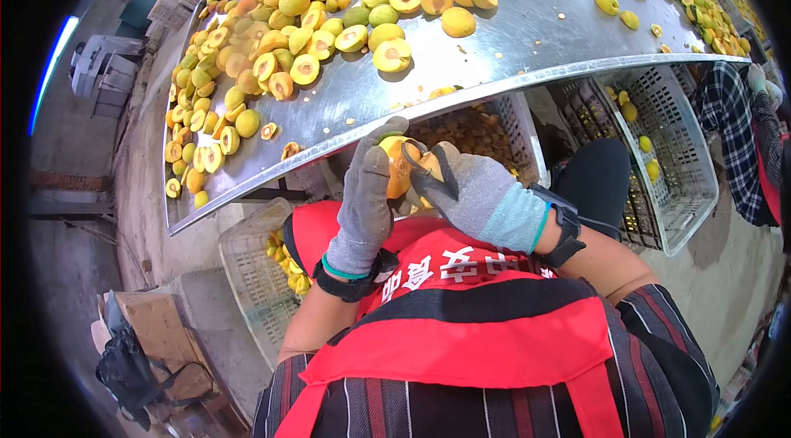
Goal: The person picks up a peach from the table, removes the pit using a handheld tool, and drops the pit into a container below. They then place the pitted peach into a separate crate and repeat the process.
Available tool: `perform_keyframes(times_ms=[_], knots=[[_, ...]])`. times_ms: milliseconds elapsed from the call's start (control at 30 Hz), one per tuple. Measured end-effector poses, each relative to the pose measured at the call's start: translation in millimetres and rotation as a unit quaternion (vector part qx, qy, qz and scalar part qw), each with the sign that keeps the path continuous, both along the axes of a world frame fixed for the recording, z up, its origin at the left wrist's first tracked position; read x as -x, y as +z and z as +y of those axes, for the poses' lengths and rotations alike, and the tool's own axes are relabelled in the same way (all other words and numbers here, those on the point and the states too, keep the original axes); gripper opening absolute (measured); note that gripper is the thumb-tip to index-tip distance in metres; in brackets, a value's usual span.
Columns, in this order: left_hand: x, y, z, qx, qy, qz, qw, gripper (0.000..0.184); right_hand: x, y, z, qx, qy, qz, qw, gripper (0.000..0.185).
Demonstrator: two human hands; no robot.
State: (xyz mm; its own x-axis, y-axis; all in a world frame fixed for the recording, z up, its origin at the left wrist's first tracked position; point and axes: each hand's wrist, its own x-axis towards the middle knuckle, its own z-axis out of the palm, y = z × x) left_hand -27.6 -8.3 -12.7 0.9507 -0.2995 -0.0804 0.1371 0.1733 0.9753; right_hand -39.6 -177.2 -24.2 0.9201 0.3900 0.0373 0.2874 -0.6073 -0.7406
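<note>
Though halves [229, 140] already crowd the desk's [463, 67] left edge, some fruits [294, 1] look uncut; the left hand [367, 203] and right hand [480, 193] grip another fruit [399, 168].

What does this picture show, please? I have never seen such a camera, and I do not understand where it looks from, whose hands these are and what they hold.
There is no robot here: a person works with two gloved hands. The camera is worn on this person's head and looks forward and down, so their red apron appears low in the picture. On the metal table ahead lie many yellow, green and orange fruits, some whole, some cut open. The left hand holds a yellow-orange fruit, and the right hand is close against it. Something dark shows there, but I cannot tell what it is.
</note>
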Motion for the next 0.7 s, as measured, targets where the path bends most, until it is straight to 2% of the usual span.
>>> perform_keyframes(times_ms=[33, 100, 167, 200, 233, 267, 300, 333, 367, 400, 433, 467, 500, 533, 567, 633, 667, 700], knots=[[0, -2, -3, 0.000, 0.000, 0.001, 1.000, 0.051, 0, -7, 2, 0.016, 0.025, -0.056, 0.998, 0.024], [0, -6, -12, 0.017, 0.058, -0.067, 0.996, 0.049, 3, -10, 6, -0.023, 0.028, -0.055, 0.998, 0.022], [1, -2, -14, 0.032, 0.064, -0.053, 0.996, 0.047, 5, -2, 9, -0.062, 0.032, -0.054, 0.996, 0.021], [1, -1, -14, 0.048, 0.070, -0.040, 0.996, 0.045, 6, 22, 8, -0.139, 0.009, 0.081, 0.987, 0.021], [0, -2, -12, 0.048, 0.070, -0.039, 0.996, 0.045, 6, 35, 7, -0.211, -0.015, 0.214, 0.954, 0.021], [-3, -4, -8, -0.063, 0.065, -0.127, 0.988, 0.043, 6, 26, 7, -0.211, -0.015, 0.215, 0.954, 0.021], [-5, -5, -5, -0.172, 0.058, -0.214, 0.960, 0.042, 5, 7, 7, -0.114, 0.028, 0.079, 0.990, 0.020], [-6, -4, -4, -0.172, 0.058, -0.213, 0.960, 0.042, 4, -11, 7, -0.013, 0.071, -0.059, 0.996, 0.019], [-6, -1, -4, -0.107, 0.051, -0.128, 0.985, 0.042, 3, -25, 8, -0.013, 0.071, -0.058, 0.996, 0.019], [-6, 0, -4, -0.041, 0.043, -0.042, 0.997, 0.042, 2, -27, 10, 0.003, 0.068, -0.114, 0.991, 0.020], [-6, 0, -5, -0.041, 0.043, -0.042, 0.997, 0.042, 0, -26, 11, 0.019, 0.066, -0.170, 0.983, 0.022], [-7, 1, -8, -0.001, 0.053, -0.033, 0.998, 0.043, 2, -22, 7, 0.019, 0.065, -0.172, 0.983, 0.022], [-7, 1, -10, 0.039, 0.063, -0.024, 0.997, 0.044, 3, 20, 4, -0.126, 0.037, 0.036, 0.991, 0.027], [-5, 2, -13, 0.040, 0.063, -0.024, 0.997, 0.044, 4, 43, 2, -0.263, 0.007, 0.241, 0.934, 0.033], [-4, 6, -15, 0.052, 0.087, -0.039, 0.994, 0.045, 2, 42, 2, -0.263, 0.007, 0.239, 0.935, 0.033], [-2, 10, -11, 0.063, 0.111, -0.054, 0.990, 0.046, 2, 29, 4, -0.167, -0.048, 0.122, 0.977, 0.029], [-1, 12, -1, 0.045, 0.078, -0.001, 0.996, 0.048, 0, 19, 0, -0.219, -0.048, 0.030, 0.974, 0.028], [-1, 13, 4, 0.029, 0.045, 0.051, 0.997, 0.050, -5, 23, 0, -0.250, -0.071, -0.011, 0.966, 0.030]])
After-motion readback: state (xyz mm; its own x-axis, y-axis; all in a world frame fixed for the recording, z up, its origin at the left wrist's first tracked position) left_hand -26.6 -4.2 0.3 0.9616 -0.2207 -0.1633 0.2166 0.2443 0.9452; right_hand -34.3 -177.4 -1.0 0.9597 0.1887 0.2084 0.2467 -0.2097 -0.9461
